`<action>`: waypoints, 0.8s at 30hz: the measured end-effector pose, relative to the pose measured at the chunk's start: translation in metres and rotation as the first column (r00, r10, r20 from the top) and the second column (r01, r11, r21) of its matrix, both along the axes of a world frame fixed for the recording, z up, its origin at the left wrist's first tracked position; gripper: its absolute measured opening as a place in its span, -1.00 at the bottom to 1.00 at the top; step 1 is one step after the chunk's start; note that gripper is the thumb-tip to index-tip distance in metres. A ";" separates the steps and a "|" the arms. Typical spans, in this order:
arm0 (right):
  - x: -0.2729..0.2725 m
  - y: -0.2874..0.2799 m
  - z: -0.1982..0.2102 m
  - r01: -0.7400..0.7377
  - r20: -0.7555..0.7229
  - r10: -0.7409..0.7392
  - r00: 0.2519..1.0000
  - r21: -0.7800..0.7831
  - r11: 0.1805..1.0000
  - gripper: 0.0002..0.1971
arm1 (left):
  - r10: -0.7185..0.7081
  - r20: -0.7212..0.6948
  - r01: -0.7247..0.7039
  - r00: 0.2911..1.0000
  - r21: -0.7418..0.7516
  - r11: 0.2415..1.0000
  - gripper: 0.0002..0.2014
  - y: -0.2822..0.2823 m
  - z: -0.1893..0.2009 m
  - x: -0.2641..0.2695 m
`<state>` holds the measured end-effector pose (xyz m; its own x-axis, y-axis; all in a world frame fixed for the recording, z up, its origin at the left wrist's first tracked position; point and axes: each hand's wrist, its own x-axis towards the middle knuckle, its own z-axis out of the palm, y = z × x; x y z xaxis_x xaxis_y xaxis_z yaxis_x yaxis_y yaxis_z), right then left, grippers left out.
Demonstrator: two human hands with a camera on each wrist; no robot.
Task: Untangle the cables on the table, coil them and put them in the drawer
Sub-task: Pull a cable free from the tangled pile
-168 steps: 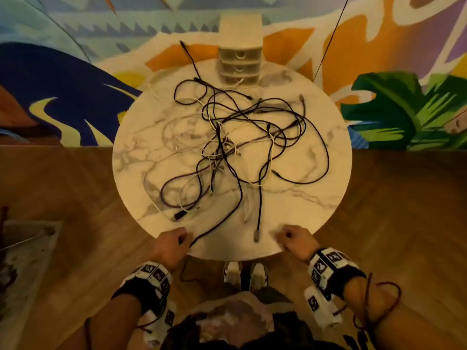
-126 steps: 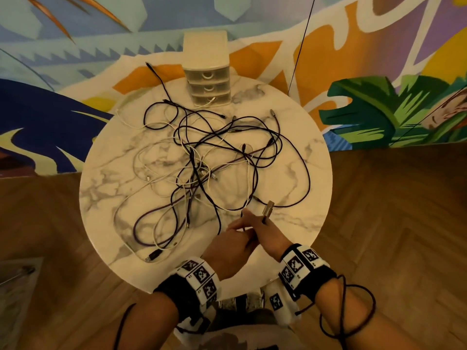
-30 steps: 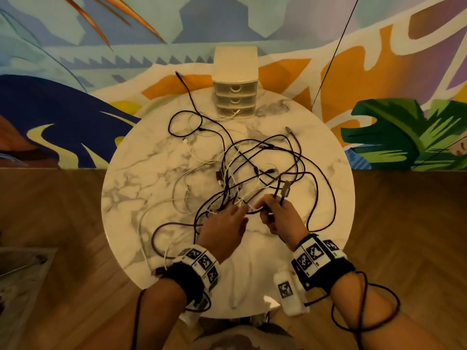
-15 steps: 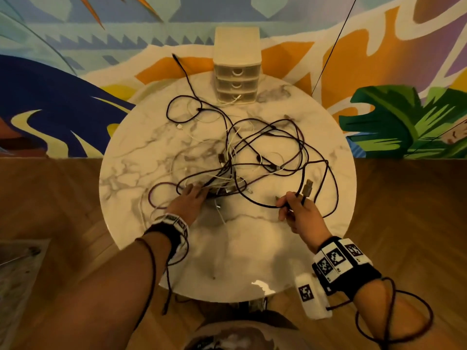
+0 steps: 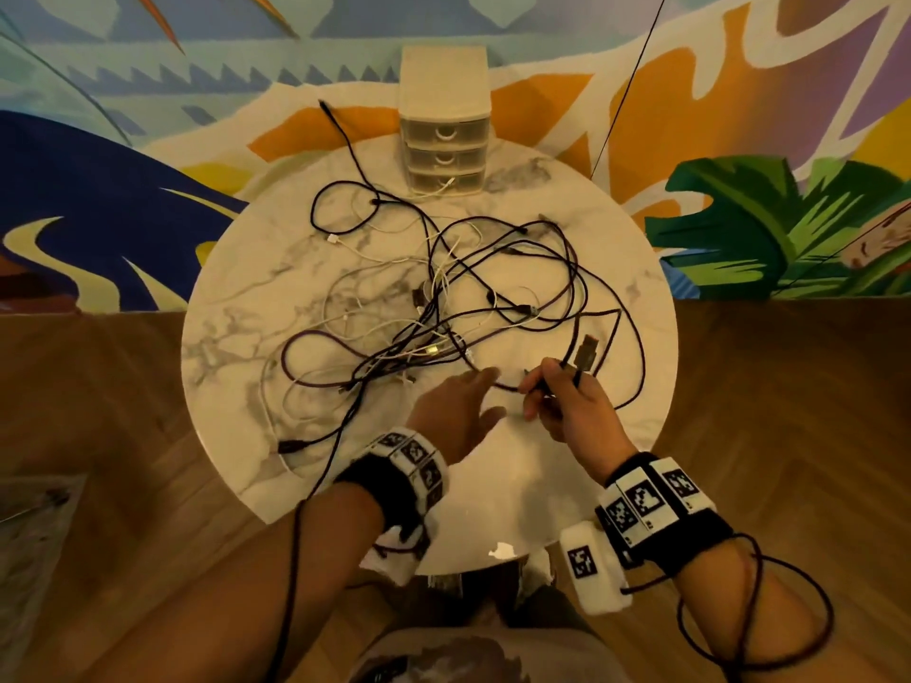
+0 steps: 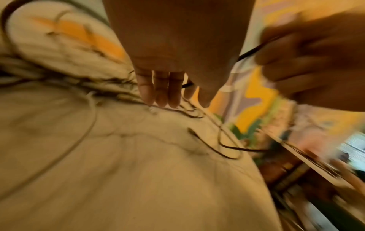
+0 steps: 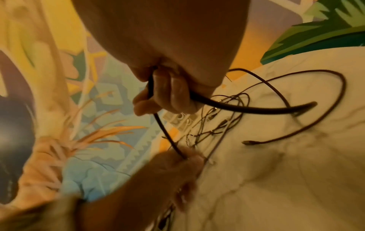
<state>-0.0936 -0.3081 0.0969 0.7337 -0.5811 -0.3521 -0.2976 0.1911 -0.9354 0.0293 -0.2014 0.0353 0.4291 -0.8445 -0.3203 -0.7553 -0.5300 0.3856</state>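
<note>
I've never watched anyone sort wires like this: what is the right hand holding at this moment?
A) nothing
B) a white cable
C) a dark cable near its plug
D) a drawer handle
C: the right hand curls round the dark cable, with its plug sticking up above the fingers.

1. One round marble worktop (image 5: 236, 347).
2. One drawer unit (image 5: 444, 91) at twelve o'clock, with three drawers.
3. Two hands: left (image 5: 456, 411), right (image 5: 572, 411).
4. Black and white cables (image 5: 443, 308): too tangled to count.
</note>
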 end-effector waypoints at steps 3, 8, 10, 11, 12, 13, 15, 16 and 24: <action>-0.009 -0.009 0.019 0.043 0.131 -0.044 0.990 0.015 0.999 -0.52 | 0.342 -0.069 -0.340 0.937 0.050 0.939 -0.76 -0.006 -0.008 0.028; -0.041 -0.043 0.018 0.220 0.125 -0.224 0.967 0.044 0.974 -0.49 | 0.528 -0.014 -0.477 0.849 -0.449 0.755 -0.88 -0.021 0.051 0.026; -0.051 -0.061 0.017 0.334 0.107 -0.341 0.934 0.078 0.939 -0.49 | 0.342 -0.041 -0.339 0.939 -0.291 0.895 -0.85 -0.026 0.056 -0.006; -0.054 -0.069 0.018 0.375 0.102 -0.384 0.918 0.096 0.922 -0.50 | 0.216 -0.102 -0.227 0.971 -0.110 0.968 -0.81 -0.024 0.050 -0.025; -0.058 -0.078 0.020 0.397 0.095 -0.406 0.909 0.105 0.912 -0.52 | 0.092 -0.201 -0.074 0.975 0.095 0.993 -0.75 -0.019 0.042 -0.047; -0.065 -0.086 0.023 0.398 0.084 -0.406 0.910 0.100 0.912 -0.52 | -0.017 -0.320 0.108 0.947 0.270 0.957 -0.69 -0.016 0.034 -0.072; -0.080 -0.098 0.028 0.362 0.069 -0.364 0.929 0.044 0.931 -0.50 | -0.126 -0.490 0.368 0.863 0.437 0.821 -0.68 -0.015 0.029 -0.113; -0.087 -0.102 0.029 0.334 0.072 -0.334 0.940 0.010 0.943 -0.50 | -0.133 -0.514 0.398 0.847 0.449 0.800 -0.68 -0.020 0.033 -0.124; -0.155 -0.125 0.033 0.271 0.061 -0.265 0.962 -0.159 0.949 -0.49 | -0.173 -0.514 0.090 0.840 -0.182 0.979 -0.70 -0.155 0.093 -0.175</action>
<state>-0.2483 -0.4334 0.1299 0.5539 -0.8056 -0.2103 -0.2200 0.1020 -0.9702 -0.1460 -0.3561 0.1283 0.1129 -0.9354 -0.3351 -0.4762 -0.3469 0.8080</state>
